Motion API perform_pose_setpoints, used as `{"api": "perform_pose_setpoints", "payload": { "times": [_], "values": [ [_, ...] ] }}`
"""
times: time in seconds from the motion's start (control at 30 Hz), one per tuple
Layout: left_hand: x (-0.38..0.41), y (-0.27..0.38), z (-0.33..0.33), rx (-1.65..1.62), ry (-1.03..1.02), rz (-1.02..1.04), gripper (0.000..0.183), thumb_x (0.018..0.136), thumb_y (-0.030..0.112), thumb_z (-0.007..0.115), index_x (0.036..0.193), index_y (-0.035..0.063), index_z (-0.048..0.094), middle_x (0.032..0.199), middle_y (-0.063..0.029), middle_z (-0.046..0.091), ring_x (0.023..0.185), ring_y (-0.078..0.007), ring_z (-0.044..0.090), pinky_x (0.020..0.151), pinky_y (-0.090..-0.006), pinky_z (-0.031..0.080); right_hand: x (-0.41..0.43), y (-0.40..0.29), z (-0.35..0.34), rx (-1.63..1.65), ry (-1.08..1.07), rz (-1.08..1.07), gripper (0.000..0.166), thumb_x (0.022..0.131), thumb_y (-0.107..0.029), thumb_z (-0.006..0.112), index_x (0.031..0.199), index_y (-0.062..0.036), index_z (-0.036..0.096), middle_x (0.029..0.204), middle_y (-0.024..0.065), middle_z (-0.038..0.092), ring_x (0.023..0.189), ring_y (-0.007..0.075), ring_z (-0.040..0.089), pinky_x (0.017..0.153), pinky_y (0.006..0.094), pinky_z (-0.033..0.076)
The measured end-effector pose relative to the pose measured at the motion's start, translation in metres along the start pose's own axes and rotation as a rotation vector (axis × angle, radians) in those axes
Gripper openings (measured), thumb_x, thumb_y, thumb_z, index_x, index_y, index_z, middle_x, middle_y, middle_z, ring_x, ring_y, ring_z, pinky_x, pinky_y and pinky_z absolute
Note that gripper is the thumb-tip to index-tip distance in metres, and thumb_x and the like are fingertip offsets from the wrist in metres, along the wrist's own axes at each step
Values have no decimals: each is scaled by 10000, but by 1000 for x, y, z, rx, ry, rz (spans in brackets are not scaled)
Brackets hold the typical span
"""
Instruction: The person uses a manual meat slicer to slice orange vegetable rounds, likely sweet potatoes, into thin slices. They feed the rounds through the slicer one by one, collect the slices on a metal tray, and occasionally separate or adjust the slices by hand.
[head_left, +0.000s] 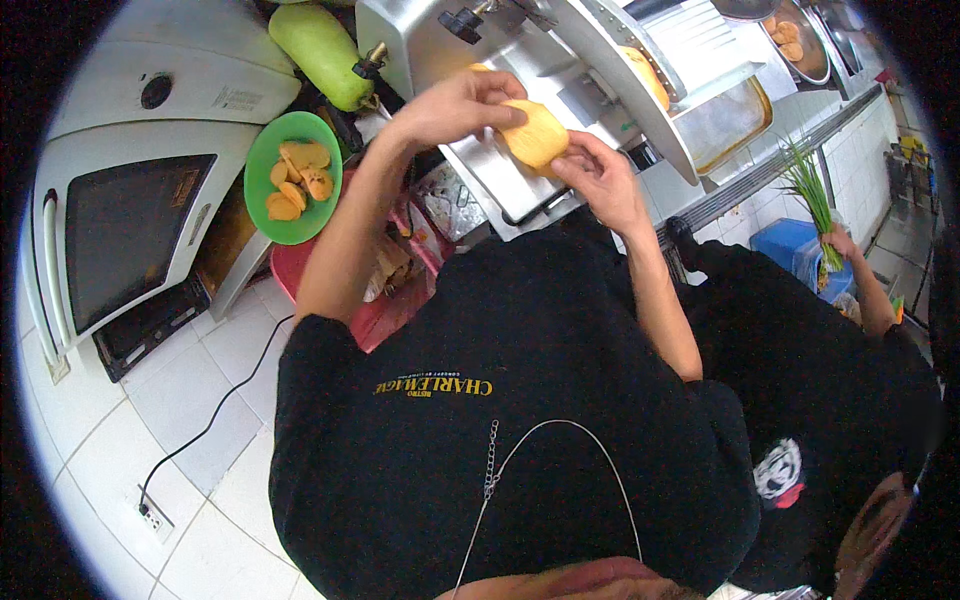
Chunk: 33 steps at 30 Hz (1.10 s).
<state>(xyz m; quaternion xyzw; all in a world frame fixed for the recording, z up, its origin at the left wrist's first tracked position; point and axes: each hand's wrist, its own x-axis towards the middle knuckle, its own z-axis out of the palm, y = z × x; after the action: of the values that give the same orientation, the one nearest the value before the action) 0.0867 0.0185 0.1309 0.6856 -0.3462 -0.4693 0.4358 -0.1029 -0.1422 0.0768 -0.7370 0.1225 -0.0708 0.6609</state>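
Between both my hands is an orange-fleshed piece of root vegetable (538, 136), probably sweet potato, with a smooth cut face. My left hand (469, 109) pinches its upper left side with the thumb on top. On its lower right edge are the fingertips of my right hand (600, 176). Below it lies the steel bed of a food slicer (491, 180). To the right stands the slicer's large round metal plate (660, 127). Another orange piece (646, 75) shows behind that plate. A bit of orange also shows past my left fingers, mostly hidden.
At left, a green bowl (257, 187) holds several orange offcuts above a red bin (289, 266). A long green gourd (315, 52) lies behind. A metal pan (817, 64) with orange pieces is far right. Close on my right, a co-worker's hand (840, 241) grips green stalks (814, 187).
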Motion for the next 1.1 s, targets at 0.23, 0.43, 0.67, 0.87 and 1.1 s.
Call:
{"api": "perform_pose_setpoints", "payload": {
  "times": [0.23, 0.43, 0.67, 0.87, 1.1],
  "values": [
    [21, -57, 37, -9, 215, -73, 323, 841, 291, 708, 1034, 35, 666, 764, -16, 670, 682, -87, 609, 605, -246, 486, 6, 13, -9, 579, 17, 433, 235, 921, -142, 614, 1095, 15, 592, 907, 85, 676, 722, 122, 655, 599, 235, 517],
    [25, -52, 43, 243, 334, -127, 306, 801, 270, 739, 984, 27, 707, 787, -78, 711, 712, -142, 671, 675, -284, 528, 3, 27, -4, 79, 130, 464, 176, 858, -140, 691, 923, 23, 674, 694, 67, 680, 577, 101, 635, 500, 223, 484],
    [30, -57, 37, 297, 376, -90, 263, 790, 246, 709, 942, 32, 719, 794, -92, 715, 717, -168, 684, 690, -306, 535, 6, 26, 1, -206, 158, 457, 224, 826, -205, 722, 856, 16, 694, 675, 74, 692, 540, 105, 630, 499, 260, 484],
    [33, -52, 37, 391, 417, -94, 213, 776, 212, 684, 903, 45, 723, 794, -124, 710, 736, -232, 694, 705, -337, 542, 4, 26, -1, -394, 133, 419, 275, 803, -276, 726, 824, -3, 713, 677, 98, 697, 603, 171, 665, 590, 314, 517],
    [31, -48, 36, 409, 398, -52, 214, 764, 194, 665, 922, 64, 728, 790, -119, 708, 741, -253, 694, 712, -350, 544, 5, 25, -3, -508, 98, 367, 265, 791, -285, 744, 831, -27, 702, 675, 84, 682, 591, 167, 643, 594, 320, 508]
  ]
}}
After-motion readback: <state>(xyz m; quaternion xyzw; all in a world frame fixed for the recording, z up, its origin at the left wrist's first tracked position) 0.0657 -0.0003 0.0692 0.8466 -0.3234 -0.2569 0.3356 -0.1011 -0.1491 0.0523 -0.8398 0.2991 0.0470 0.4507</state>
